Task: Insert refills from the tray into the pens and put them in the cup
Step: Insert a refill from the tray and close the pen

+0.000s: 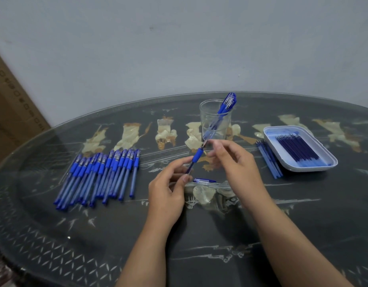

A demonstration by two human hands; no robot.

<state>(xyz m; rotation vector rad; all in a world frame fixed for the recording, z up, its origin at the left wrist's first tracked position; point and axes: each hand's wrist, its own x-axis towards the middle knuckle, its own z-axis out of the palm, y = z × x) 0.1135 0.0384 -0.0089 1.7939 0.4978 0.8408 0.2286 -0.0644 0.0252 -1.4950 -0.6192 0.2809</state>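
Left fingers (179,163) pinch pen (196,156) barrel; right fingers (213,142), seemingly, its tip.

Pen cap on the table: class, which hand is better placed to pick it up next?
Probably the right hand. The pen cap lies just below its palm, and its fingers only pinch the tip of the pen, while the left hand grips the barrel.

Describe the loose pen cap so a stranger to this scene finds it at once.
Start at the clear cup near the table's far edge. Come toward the camera, just past the pen in the left hand: the cap lies flat there. It is short and alone, unlike the long pens.
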